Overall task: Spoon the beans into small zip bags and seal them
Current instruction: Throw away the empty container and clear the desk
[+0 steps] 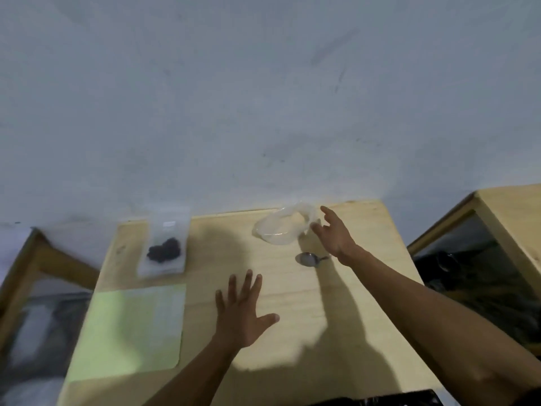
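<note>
A clear zip bag (164, 244) with a clump of dark beans in it lies flat at the table's far left. A clear, empty-looking plastic container (282, 228) sits tilted at the far middle of the table. My right hand (335, 232) is just to its right, fingers spread and relaxed, fingertips at its rim; I cannot tell whether they touch it. A metal spoon (307, 259) lies on the table below that hand, its handle hidden under my wrist. My left hand (244, 310) hovers over the table's middle, fingers spread, holding nothing.
A pale green mat (128, 326) lies on the wooden table (336, 303) at the near left. Wooden-framed cabinets with dark contents stand to the left (35, 288) and right (483, 253). A grey wall rises behind the table.
</note>
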Demonstrator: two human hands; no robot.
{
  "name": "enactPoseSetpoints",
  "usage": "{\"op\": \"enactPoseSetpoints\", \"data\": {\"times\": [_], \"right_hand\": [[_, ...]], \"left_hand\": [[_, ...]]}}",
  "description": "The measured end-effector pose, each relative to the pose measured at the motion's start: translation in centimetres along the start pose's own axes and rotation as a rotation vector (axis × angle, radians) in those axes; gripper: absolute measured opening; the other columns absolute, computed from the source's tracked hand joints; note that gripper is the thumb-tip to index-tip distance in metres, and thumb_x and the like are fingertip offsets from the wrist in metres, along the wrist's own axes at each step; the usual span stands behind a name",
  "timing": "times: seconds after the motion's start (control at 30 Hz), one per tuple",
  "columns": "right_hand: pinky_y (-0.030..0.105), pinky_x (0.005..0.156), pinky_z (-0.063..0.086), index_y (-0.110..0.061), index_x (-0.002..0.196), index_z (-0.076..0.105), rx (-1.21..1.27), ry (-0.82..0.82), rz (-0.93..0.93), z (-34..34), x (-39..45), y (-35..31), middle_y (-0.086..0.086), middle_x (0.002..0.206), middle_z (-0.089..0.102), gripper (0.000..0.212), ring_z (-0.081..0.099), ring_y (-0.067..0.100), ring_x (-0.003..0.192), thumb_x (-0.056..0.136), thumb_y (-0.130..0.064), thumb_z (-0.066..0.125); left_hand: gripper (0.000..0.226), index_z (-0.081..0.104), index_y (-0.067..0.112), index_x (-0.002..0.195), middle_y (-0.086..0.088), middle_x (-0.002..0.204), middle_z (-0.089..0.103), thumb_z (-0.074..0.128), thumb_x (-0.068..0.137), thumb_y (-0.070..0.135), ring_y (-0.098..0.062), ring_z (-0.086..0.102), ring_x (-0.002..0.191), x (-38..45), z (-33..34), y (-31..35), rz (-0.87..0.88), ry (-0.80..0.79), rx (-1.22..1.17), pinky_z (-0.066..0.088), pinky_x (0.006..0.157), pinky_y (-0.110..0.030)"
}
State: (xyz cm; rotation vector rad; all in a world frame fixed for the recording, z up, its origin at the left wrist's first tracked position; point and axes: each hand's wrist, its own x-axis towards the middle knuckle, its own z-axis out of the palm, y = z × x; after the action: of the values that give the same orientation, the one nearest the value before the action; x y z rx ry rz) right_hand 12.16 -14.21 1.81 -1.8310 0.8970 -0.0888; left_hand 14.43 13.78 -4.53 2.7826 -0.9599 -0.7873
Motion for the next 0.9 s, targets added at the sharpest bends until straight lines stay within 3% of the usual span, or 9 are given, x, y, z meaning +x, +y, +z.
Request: {"op": "enactPoseSetpoints", "data": {"times": [0.1,0.2,0.3,0.4,0.47,0.57,0.73,0.9], "right_hand": [[0.034,0.113,0.031,-0.016,0.155,0.022,0.003,-0.018,0.022,0.8,2.3,-1.1,0.009,0.156,0.034,0.067,0.035,0.025,0.142,0.098,-0.024,0.056],[0.033,0.108,0.034,-0.013,0.155,0.018,0.066,-0.017,0.095,1.3,4.2,-1.6,0.014,0.15,0.042,0.07,0.042,0.03,0.137,0.097,-0.02,0.057],[0.044,0.106,0.045,-0.019,0.148,0.037,0.067,0.043,0.171,1.7,5.5,-0.8,0.015,0.139,0.055,0.064,0.056,0.032,0.119,0.09,-0.024,0.063],[0.049,0.095,0.053,-0.016,0.118,0.067,0.045,0.084,0.166,2.3,5.1,-0.3,0.015,0.117,0.068,0.03,0.065,0.034,0.101,0.089,-0.021,0.062],[0.05,0.086,0.057,-0.015,0.102,0.072,0.09,0.111,0.177,2.5,3.8,-0.7,0.011,0.099,0.07,0.017,0.068,0.033,0.088,0.09,-0.018,0.06],[0.046,0.087,0.058,-0.013,0.105,0.073,0.136,0.105,0.181,2.0,2.3,-0.5,0.007,0.096,0.072,0.021,0.069,0.028,0.086,0.091,-0.019,0.059],[0.041,0.081,0.059,-0.002,0.109,0.07,0.388,0.141,0.169,-0.1,-0.5,0.6,0.017,0.108,0.07,0.02,0.067,0.027,0.087,0.096,-0.009,0.056],[0.032,0.07,0.057,-0.017,0.124,0.06,0.528,0.204,0.149,-3.9,-5.3,2.0,0.012,0.106,0.064,0.034,0.065,0.03,0.091,0.096,-0.002,0.048]], "left_hand": [[0.101,-0.015,0.04,0.151,0.015,0.158,-0.029,0.038,0.077,0.084,-0.031,-0.027,0.146,0.1,-0.5,0.2,0.007,-0.041,0.016,-0.008,0.114,-0.061],[0.103,-0.014,0.038,0.152,0.013,0.159,-0.027,0.044,0.078,0.079,-0.032,-0.026,0.146,0.3,-1.1,0.2,0.021,-0.091,0.027,-0.005,0.114,-0.063],[0.103,-0.014,0.038,0.152,0.013,0.159,-0.026,0.048,0.078,0.077,-0.033,-0.025,0.146,0.4,-1.4,-0.1,0.024,-0.122,0.024,-0.004,0.115,-0.063],[0.103,-0.013,0.038,0.152,0.013,0.16,-0.025,0.048,0.079,0.077,-0.033,-0.025,0.146,0.4,-1.5,-0.1,0.028,-0.123,0.036,-0.003,0.114,-0.063],[0.103,-0.013,0.037,0.152,0.012,0.16,-0.024,0.048,0.079,0.076,-0.034,-0.025,0.146,0.3,-1.6,0.0,0.032,-0.12,0.042,-0.003,0.114,-0.064],[0.102,-0.013,0.036,0.153,0.01,0.16,-0.026,0.047,0.08,0.075,-0.035,-0.025,0.146,0.3,-1.7,0.0,0.034,-0.123,0.053,-0.003,0.114,-0.064],[0.102,-0.014,0.036,0.153,0.009,0.159,-0.027,0.046,0.08,0.076,-0.035,-0.024,0.146,0.3,-1.7,0.0,0.035,-0.127,0.065,-0.002,0.115,-0.064],[0.1,-0.013,0.033,0.153,0.006,0.159,-0.028,0.045,0.083,0.074,-0.038,-0.023,0.146,0.4,-1.7,0.2,0.05,-0.132,0.076,0.001,0.114,-0.065]]}}
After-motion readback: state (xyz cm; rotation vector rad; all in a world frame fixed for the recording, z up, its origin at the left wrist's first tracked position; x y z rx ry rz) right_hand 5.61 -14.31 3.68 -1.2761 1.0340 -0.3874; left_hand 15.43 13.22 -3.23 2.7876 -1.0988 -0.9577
